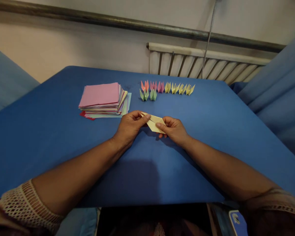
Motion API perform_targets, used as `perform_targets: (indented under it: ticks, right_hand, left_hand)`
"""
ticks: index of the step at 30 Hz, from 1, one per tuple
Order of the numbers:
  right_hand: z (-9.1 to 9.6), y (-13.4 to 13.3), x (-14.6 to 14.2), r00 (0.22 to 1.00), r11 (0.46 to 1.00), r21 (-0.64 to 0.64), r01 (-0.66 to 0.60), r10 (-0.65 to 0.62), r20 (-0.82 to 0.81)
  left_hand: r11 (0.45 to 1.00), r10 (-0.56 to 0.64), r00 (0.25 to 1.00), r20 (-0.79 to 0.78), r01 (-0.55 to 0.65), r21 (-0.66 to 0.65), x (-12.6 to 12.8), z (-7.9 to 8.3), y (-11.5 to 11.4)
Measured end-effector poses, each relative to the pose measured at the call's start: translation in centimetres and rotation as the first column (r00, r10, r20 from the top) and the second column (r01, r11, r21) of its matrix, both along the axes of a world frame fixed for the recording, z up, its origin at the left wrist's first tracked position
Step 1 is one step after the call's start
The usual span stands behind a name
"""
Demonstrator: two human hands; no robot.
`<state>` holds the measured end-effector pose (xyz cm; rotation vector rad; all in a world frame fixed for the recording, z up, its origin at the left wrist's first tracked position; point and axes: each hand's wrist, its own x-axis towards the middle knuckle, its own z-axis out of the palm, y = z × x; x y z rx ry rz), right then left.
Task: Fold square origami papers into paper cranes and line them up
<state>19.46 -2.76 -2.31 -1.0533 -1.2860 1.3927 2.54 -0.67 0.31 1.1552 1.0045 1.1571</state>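
Note:
A folded piece of pale yellow origami paper point(155, 123) is held between both hands, above the middle of the table. My left hand point(132, 126) pinches its narrow left end, thumb on top. Gripping the wider right end is my right hand point(173, 129), its thumb pressed on the upper face and its other fingers partly hidden underneath. A slit runs along the paper's length. Beyond the hands stand several small folded paper cranes point(167, 87) in pink, yellow and green, in two rows.
To the left of the cranes lies a thick, uneven stack of coloured paper point(100, 95), pink on top. The blue table point(201, 157) spans most of the view. Behind it are a radiator point(186, 60) and a wall pipe point(113, 21); a blue curtain point(277, 88) hangs at the right.

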Motion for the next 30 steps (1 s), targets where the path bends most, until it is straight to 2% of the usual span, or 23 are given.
perform_targets:
  ticks: [17, 24, 30]
  right_hand:
    - [0.17, -0.13, 0.03, 1.0, 0.999, -0.021, 0.025, -0.025, -0.004]
    - [-0.2, -0.43, -0.28, 0.985, 0.985, 0.121, 0.124, -0.136, 0.105]
    - [-0.1, -0.76, 0.02, 0.947, 0.965, 0.236, 0.116, -0.179, 0.267]
  left_hand:
    - [0.998, -0.053, 0.998, -0.035, 0.053, -0.017, 0.0, -0.23, -0.26]
    - [0.995, -0.085, 0.996, 0.019, 0.086, -0.054, 0.12, -0.63, -0.23]
    - [0.998, -0.033, 0.999, 0.018, 0.033, -0.047, 0.11, -0.33, -0.21]
